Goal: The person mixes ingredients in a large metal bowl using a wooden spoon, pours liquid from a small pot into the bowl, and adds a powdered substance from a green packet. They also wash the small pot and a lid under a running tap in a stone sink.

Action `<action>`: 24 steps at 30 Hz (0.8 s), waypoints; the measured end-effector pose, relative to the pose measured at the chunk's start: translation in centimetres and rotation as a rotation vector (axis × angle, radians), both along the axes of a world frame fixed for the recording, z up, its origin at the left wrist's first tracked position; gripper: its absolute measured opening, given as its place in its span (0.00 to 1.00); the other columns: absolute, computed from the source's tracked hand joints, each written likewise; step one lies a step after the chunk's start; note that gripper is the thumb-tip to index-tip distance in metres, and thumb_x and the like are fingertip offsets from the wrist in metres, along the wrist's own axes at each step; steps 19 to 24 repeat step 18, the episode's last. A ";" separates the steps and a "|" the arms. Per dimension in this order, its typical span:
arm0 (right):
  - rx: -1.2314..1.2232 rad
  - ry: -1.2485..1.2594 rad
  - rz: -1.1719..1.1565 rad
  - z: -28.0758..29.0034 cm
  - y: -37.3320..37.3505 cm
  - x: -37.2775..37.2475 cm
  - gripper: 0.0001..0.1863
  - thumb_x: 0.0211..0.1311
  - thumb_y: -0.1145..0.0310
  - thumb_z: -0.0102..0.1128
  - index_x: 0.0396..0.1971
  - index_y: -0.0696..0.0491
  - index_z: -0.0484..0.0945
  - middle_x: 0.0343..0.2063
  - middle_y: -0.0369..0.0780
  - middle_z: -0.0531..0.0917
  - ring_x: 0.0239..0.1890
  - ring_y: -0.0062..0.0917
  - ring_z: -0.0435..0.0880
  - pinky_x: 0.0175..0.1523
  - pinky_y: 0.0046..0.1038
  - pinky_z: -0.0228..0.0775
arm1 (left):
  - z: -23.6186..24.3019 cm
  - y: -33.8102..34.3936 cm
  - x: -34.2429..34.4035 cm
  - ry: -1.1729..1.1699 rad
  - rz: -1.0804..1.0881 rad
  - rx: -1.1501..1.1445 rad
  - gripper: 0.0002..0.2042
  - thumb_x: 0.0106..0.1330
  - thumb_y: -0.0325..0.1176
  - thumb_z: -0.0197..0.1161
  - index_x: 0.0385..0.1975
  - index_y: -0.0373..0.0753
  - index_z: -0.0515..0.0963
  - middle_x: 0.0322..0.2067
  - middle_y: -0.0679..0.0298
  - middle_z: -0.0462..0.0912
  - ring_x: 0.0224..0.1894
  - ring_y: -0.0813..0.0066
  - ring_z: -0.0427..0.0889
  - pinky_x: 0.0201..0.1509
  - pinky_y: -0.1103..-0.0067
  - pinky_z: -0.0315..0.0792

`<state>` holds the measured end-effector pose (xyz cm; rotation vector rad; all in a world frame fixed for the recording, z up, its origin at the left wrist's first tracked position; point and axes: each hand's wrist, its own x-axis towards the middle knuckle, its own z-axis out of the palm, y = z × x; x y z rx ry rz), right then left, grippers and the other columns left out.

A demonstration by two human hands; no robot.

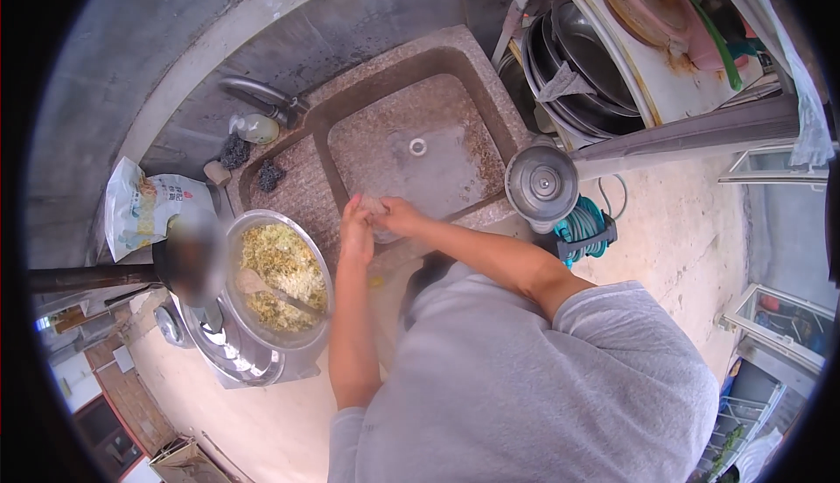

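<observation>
My left hand and my right hand meet over the near rim of the stone sink. Their fingers close together around a small greyish-pink lump, mostly covered, whose kind I cannot make out. Shallow cloudy water lies in the basin around the drain. To the left of my left forearm stands a wide metal bowl of crumbly yellow-green food mixture. A spatula with a wooden-looking blade rests in the mixture.
Behind the sink's left ledge are a curved tap, a bottle and dark scourers. A white bag stands further left. On the right are a round metal pot or lid, a teal hose reel and a rack of pans.
</observation>
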<state>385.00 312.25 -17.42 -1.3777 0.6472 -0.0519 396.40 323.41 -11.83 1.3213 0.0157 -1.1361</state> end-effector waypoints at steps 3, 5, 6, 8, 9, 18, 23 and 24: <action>0.064 -0.027 -0.169 2.4 -1.5 -1.6 0.26 0.65 0.76 0.73 0.62 0.60 0.78 0.47 0.43 0.88 0.43 0.25 0.88 0.46 0.30 0.83 | 2.8 0.0 -2.3 -0.158 -0.036 0.034 0.23 0.82 0.27 0.61 0.74 0.36 0.69 0.61 0.61 0.81 0.61 0.68 0.82 0.66 0.70 0.77; 0.142 -0.043 -0.126 5.0 -2.4 -1.8 0.24 0.64 0.77 0.73 0.58 0.59 0.77 0.44 0.42 0.87 0.41 0.25 0.88 0.44 0.29 0.83 | 2.4 1.4 -2.3 -0.345 -0.050 0.072 0.16 0.80 0.26 0.65 0.64 0.37 0.75 0.51 0.64 0.86 0.49 0.75 0.87 0.52 0.75 0.81; 0.209 -0.037 -0.110 6.0 -3.2 -2.3 0.22 0.63 0.78 0.73 0.55 0.57 0.76 0.41 0.41 0.86 0.39 0.24 0.87 0.41 0.29 0.83 | 3.1 1.4 -2.7 -0.346 -0.047 0.074 0.16 0.80 0.26 0.65 0.64 0.37 0.75 0.51 0.64 0.86 0.49 0.75 0.87 0.52 0.75 0.81; 0.193 -0.039 -0.090 7.9 -4.2 -3.7 0.21 0.67 0.73 0.75 0.53 0.55 0.73 0.39 0.39 0.84 0.38 0.23 0.87 0.38 0.28 0.83 | 5.8 1.0 -4.0 -0.371 -0.042 0.059 0.10 0.81 0.29 0.66 0.56 0.39 0.76 0.45 0.67 0.87 0.43 0.79 0.86 0.47 0.78 0.79; 0.155 -0.026 -0.060 8.2 -5.1 -4.4 0.22 0.69 0.69 0.75 0.55 0.55 0.73 0.39 0.39 0.84 0.38 0.23 0.87 0.38 0.27 0.82 | 6.2 0.5 -4.1 -0.380 -0.050 0.054 0.10 0.81 0.29 0.66 0.56 0.39 0.76 0.45 0.67 0.87 0.43 0.79 0.86 0.47 0.78 0.79; 0.277 -0.241 -0.208 9.1 -7.3 -8.0 0.20 0.80 0.64 0.65 0.64 0.46 0.68 0.64 0.40 0.80 0.61 0.27 0.87 0.46 0.35 0.90 | 4.2 0.0 -3.0 -1.048 -0.596 0.210 0.28 0.77 0.36 0.72 0.74 0.47 0.71 0.64 0.50 0.80 0.68 0.60 0.81 0.66 0.70 0.79; 0.277 -0.241 -0.208 9.1 -7.3 -8.0 0.20 0.80 0.64 0.65 0.64 0.46 0.68 0.64 0.40 0.80 0.61 0.27 0.87 0.46 0.35 0.90 | 4.2 0.0 -3.0 -1.048 -0.596 0.210 0.28 0.77 0.36 0.72 0.74 0.47 0.71 0.64 0.50 0.80 0.68 0.60 0.81 0.66 0.70 0.79; 0.277 -0.241 -0.208 9.1 -7.3 -8.0 0.20 0.80 0.64 0.65 0.64 0.46 0.68 0.64 0.40 0.80 0.61 0.27 0.87 0.46 0.35 0.90 | 4.2 0.0 -3.0 -1.048 -0.596 0.210 0.28 0.77 0.36 0.72 0.74 0.47 0.71 0.64 0.50 0.80 0.68 0.60 0.81 0.66 0.70 0.79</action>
